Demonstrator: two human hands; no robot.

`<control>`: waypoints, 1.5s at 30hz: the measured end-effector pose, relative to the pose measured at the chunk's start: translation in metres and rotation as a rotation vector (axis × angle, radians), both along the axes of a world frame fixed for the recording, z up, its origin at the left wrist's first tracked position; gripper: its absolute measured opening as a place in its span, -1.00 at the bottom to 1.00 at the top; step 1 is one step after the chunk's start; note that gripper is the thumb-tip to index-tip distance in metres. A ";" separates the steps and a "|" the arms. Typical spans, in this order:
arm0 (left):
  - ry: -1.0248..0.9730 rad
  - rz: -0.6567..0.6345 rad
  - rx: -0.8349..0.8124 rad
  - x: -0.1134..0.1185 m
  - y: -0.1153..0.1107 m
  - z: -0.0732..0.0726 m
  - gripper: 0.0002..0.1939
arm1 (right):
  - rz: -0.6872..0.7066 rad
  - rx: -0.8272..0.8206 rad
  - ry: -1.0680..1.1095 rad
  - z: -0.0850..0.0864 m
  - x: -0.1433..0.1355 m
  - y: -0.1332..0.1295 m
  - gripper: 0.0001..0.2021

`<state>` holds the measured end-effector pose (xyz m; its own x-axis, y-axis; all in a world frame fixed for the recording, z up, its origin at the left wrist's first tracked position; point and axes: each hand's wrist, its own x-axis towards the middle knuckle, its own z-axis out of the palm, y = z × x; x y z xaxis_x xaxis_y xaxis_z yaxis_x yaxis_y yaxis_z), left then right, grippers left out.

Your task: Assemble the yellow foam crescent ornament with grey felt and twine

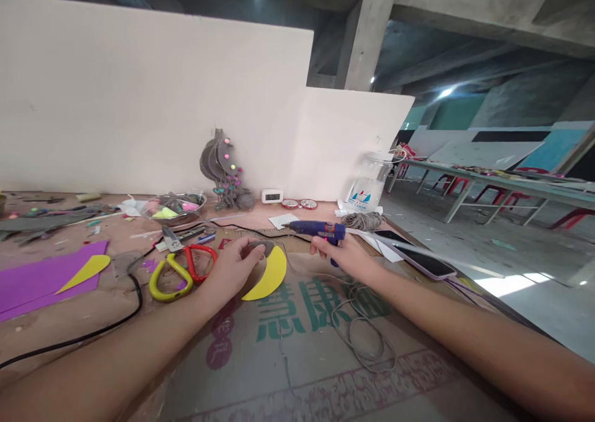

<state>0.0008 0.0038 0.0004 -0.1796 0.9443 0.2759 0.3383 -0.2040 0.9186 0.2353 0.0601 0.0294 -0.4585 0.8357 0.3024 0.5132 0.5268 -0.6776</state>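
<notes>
White panel (153, 100) standing behind a pinkish tabletop (28, 329). A cardboard sheet (325, 360), printed with green characters and a maroon border, covers the near middle of the tabletop. At left lie overlapping purple sheets (41, 279), a yellow teardrop-shaped cutout (88, 272) resting partly on them. A clear lidded jar (369, 180) stands at the right rear, with a bundle of grey cord (363, 221) just before it.

The right hand (341, 251) grips a blue-and-orange glue gun (316, 228), its nozzle directed left; a long translucent stick trails from its rear, passing over a black smartphone (416, 254). The left hand (235, 264) pinches a dark grey piece (261, 244) bordered on its right by a yellow crescent (275, 279), held above the cardboard sheet, left of and nearer the viewer than the glue gun.

Scissors (171, 296) with one yellow and one red loop lie left of the left hand. Behind them sits a clear bowl (203, 200) of brightly coloured scraps. Smallest, along the panel's foot, are a white digital clock (272, 196) and, beside it, two red-rimmed spools (308, 204).
</notes>
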 end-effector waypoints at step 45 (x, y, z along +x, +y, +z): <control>0.022 -0.085 -0.069 -0.002 0.002 -0.003 -0.72 | -0.155 0.144 -0.382 -0.004 0.001 0.122 -0.61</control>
